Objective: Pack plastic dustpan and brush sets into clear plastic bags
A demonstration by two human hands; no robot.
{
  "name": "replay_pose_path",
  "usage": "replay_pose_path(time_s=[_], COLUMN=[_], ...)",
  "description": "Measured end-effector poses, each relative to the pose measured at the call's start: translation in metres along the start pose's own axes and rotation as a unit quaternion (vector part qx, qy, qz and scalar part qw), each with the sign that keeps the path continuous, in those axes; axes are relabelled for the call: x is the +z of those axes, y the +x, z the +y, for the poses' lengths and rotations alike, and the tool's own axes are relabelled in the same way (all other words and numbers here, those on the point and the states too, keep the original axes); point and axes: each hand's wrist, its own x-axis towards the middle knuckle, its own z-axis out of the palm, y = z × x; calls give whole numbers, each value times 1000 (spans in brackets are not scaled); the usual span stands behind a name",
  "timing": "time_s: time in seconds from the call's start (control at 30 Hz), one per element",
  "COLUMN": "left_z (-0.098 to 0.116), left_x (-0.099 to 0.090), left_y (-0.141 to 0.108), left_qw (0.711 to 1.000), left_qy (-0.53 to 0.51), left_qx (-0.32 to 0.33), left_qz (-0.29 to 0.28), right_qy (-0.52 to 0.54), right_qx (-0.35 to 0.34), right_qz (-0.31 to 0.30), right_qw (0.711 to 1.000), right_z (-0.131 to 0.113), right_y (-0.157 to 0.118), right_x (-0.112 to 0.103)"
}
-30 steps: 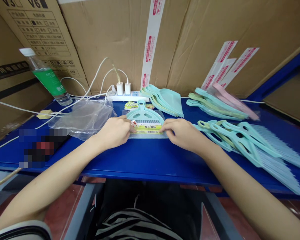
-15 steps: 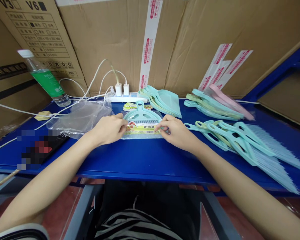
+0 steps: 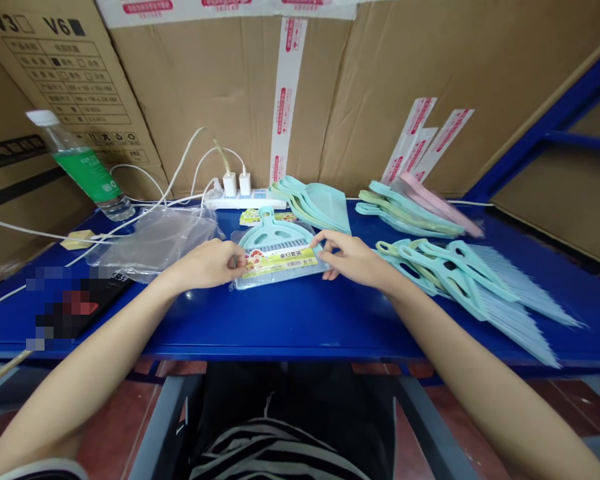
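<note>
A mint-green mini dustpan and brush set (image 3: 275, 240) lies in a clear plastic bag in front of me, its handle pointing away. A yellow printed label card (image 3: 283, 262) shows across the near part of the bag. My left hand (image 3: 213, 263) pinches the bag's left edge, fingers curled. At the right edge, my right hand (image 3: 347, 259) holds the bag between thumb and fingers. Several loose hand brushes (image 3: 445, 270) lie in a pile to the right. Behind the bag are stacked dustpans (image 3: 325, 203) and spare label cards (image 3: 250, 217).
More dustpans (image 3: 415, 207), one pink, lie at the back right. To the left are clear plastic bags (image 3: 153, 240), a phone (image 3: 75, 303) and a water bottle (image 3: 87, 170). A power strip (image 3: 250, 200) with white cables sits against the cardboard (image 3: 220, 80).
The bag has turned slightly, its left near corner now closer to me, and the label card sits tilted. Both hands remain at its sides. The camera view has shifted a little.
</note>
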Motion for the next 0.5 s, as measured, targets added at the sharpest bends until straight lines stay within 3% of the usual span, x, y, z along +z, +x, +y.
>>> replay_pose_path(time_s=[0.13,0.27,0.43,0.5], left_z=[-2,0,24,38], left_x=[1,8,20,26], left_y=[-1,-1,-9,-15], left_qw=[991,959,907,913], left_qy=[-115,-230,-329,-323], left_qx=[53,135,205,215], left_qz=[-44,-93,-163,-124], right_qy=[126,249,387,435], right_qx=[24,-2,-24,-13], right_qz=[7,-32,89,92], right_qw=[992,968,918,896], right_z=[-3,14,38,42], right_y=[-8,-34,-82,-100], right_x=[-7,-13,-2,9])
